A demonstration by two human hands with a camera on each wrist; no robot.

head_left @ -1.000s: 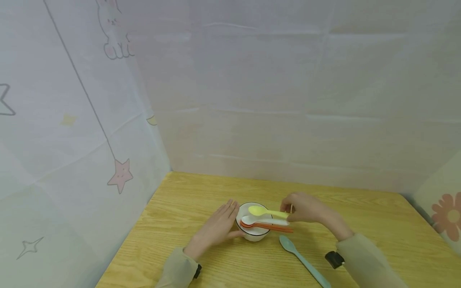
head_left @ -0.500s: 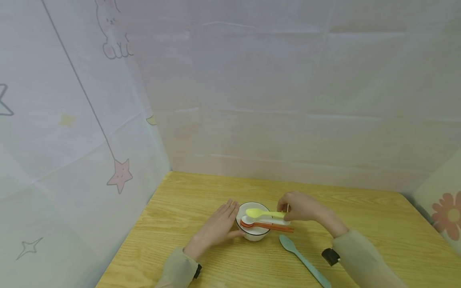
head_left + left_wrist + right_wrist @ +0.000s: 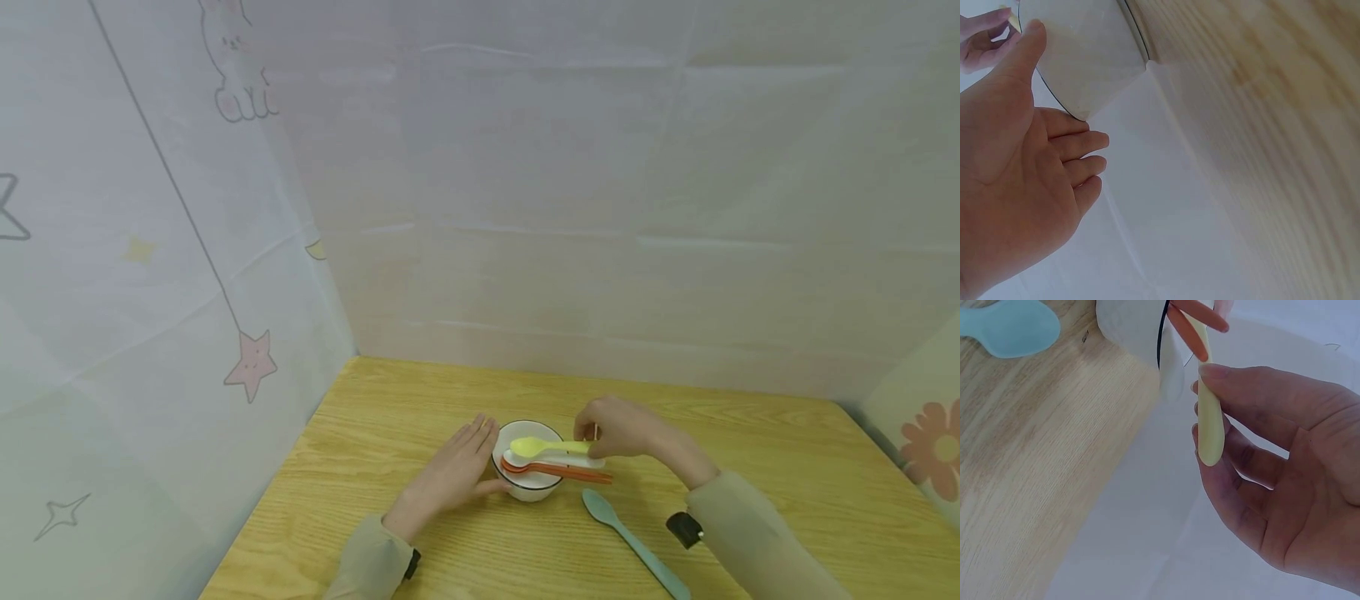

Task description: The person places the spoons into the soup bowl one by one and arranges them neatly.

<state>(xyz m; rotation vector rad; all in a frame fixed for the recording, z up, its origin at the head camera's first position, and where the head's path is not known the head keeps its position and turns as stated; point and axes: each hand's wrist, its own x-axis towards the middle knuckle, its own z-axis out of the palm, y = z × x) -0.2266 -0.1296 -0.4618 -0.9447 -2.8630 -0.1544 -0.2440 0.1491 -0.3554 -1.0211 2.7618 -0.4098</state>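
A white bowl (image 3: 531, 495) with a dark rim stands on the wooden table. My left hand (image 3: 448, 472) rests against its left side, fingers straight along the far side and thumb at the near side. Between the thumb and fingers of my right hand (image 3: 621, 427) is the handle of a yellow spoon (image 3: 529, 447), whose head lies over the bowl's inside. Orange spoons (image 3: 576, 473) and a white spoon (image 3: 581, 460) lie in the bowl, handles sticking out over the right rim. Two orange handles (image 3: 1188, 332) show in the right wrist view.
A pale blue-green spoon (image 3: 634, 543) lies on the table (image 3: 465, 558), right of the bowl and nearer to me. Behind and at the left, a printed cloth (image 3: 517, 208) hangs down to the table's edges.
My right hand has moved slightly left and lower with the yellow spoon, bringing its head further into the bowl. The left hand and the bowl have stayed put.
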